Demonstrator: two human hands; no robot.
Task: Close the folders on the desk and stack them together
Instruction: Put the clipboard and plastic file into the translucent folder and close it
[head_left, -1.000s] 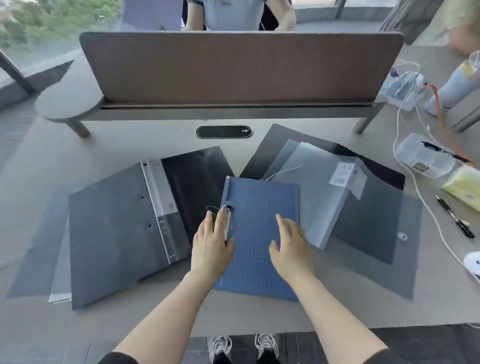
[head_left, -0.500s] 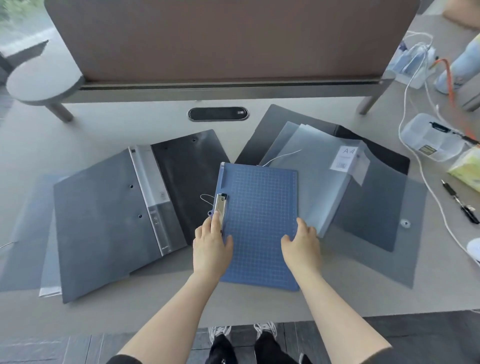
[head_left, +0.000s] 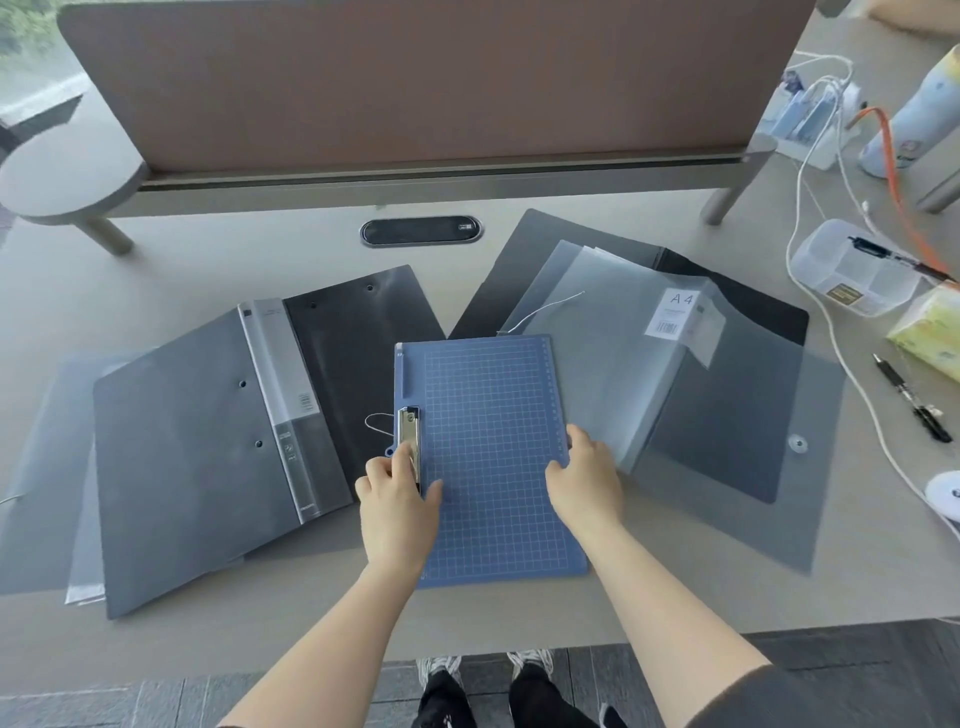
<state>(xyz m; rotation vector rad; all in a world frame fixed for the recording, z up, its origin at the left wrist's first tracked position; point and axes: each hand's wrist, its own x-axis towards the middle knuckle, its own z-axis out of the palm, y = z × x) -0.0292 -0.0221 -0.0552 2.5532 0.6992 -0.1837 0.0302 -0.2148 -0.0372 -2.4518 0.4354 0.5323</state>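
Head view, grey desk (head_left: 519, 613), brown divider (head_left: 415, 83) — both hands gripping blue folder (head_left: 488, 457).

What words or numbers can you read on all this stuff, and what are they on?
"A 4": on the white label of the clear folder, above a barcode.
Small print under "A 4": too small to read.
Spine label of the open grey binder: print blurred, unreadable.
Gold sticker on the clear plastic box: unreadable.
Blue clipboard: edge scale marks only, too small to read.

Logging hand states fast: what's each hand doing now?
Left hand: grips the blue clipboard at its metal clip.
Right hand: fingers curled over the clipboard's right edge.
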